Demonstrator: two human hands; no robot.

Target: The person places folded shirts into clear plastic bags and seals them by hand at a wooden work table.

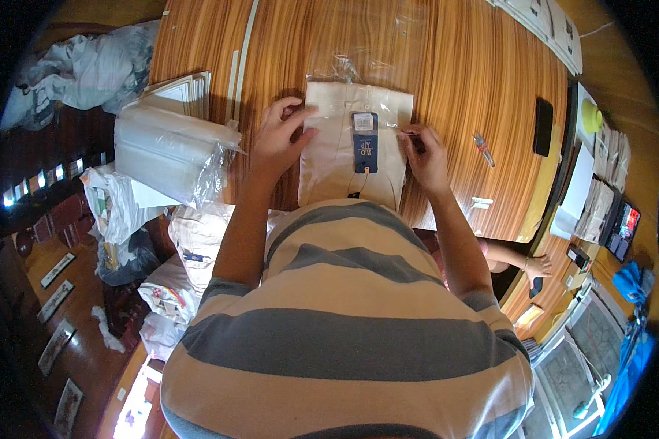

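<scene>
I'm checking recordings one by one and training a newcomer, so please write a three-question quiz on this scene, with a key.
1. True or false: a dark blue rectangular tag lies on the folded beige cloth garment.
2. Which lies to the left of the garment?
A) a green glass bottle
B) a stack of clear plastic sleeves
C) a red ceramic cup
3. Which of the person's hands is nearer the black rectangular phone?

Key:
1. True.
2. B.
3. The right hand.

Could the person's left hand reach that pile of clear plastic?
Probably yes: the pile of clear plastic lies just to the left of the left hand, and only tabletop seems to separate them.
</scene>
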